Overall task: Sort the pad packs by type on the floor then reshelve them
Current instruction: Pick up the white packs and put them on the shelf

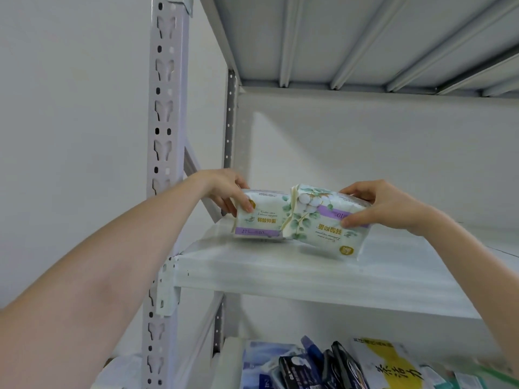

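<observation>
Shelving time — left hand (222, 186) grips left pack (264, 220), right hand (387, 206) grips tilted right pack (317, 228). Next, probably lay both flat on the shelf (280, 270).

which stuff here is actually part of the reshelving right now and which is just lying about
In the job:
left hand, gripping the left purple-band pack
right hand, gripping the right purple-band pack
middle shelf

Not in hand now:
dark packs on the lower shelf
yellow-and-white pack beside them
upright post
</observation>
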A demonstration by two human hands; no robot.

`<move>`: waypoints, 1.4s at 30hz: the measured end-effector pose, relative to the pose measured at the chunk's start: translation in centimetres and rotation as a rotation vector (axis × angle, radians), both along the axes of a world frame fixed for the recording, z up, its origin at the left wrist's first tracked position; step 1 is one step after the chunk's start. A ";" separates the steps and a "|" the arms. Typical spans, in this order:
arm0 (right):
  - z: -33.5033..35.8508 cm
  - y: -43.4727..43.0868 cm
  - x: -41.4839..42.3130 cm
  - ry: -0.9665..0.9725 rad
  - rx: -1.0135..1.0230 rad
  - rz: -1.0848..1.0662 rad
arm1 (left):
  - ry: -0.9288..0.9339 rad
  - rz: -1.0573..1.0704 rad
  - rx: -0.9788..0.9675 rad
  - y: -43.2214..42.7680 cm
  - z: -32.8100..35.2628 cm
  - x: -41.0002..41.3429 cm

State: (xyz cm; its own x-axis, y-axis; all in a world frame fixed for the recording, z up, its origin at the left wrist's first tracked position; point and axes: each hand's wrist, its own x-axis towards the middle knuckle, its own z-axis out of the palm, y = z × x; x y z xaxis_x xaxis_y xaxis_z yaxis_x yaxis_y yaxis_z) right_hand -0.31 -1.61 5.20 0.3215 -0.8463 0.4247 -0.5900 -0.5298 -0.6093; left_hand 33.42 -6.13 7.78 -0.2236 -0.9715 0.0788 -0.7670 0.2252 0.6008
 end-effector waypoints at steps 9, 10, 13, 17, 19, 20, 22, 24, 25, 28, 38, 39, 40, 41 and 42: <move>0.7 -5.5 0.2 0.098 0.090 0.095 | 0.094 0.036 0.103 -2.4 -0.9 0.5; 0.6 -5.8 0.4 0.104 0.105 0.106 | 0.117 0.048 0.103 -2.3 -1.1 0.6; 0.1 -6.4 1.0 0.121 0.130 0.132 | 0.179 0.076 0.100 -2.2 -1.4 0.8; -0.4 -6.7 1.3 0.080 0.148 0.154 | 0.293 0.116 0.061 -2.1 -2.1 0.9; -0.6 -6.6 1.3 0.055 0.158 0.161 | 0.349 0.139 0.026 -2.2 -2.7 1.0; -0.7 -6.5 1.3 0.040 0.161 0.162 | 0.374 0.151 0.008 -2.2 -3.0 1.0; -1.1 -6.4 1.5 0.007 0.167 0.159 | 0.423 0.167 -0.024 -2.0 -3.7 0.9; -1.5 -6.1 1.6 -0.044 0.174 0.148 | 0.470 0.172 -0.055 -1.8 -4.5 0.9; -1.8 -6.0 1.6 -0.077 0.173 0.141 | 0.493 0.174 -0.068 -1.7 -4.9 0.9; -2.7 -5.6 1.4 -0.189 0.206 0.123 | 0.576 0.150 -0.043 -0.6 -6.4 0.8; -4.0 -4.7 4.5 -0.399 0.300 0.129 | 0.581 -0.126 0.077 3.5 -8.7 0.1; -4.0 -4.6 5.1 -0.406 0.305 0.132 | 0.570 -0.127 0.070 3.4 -8.8 0.2; -4.1 -4.5 5.8 -0.417 0.309 0.134 | 0.557 -0.130 0.064 3.3 -8.9 0.2; -4.2 -4.5 6.4 -0.430 0.313 0.136 | 0.541 -0.133 0.057 3.2 -9.0 0.2; -4.3 -4.5 6.9 -0.444 0.316 0.138 | 0.524 -0.136 0.044 3.1 -9.1 0.2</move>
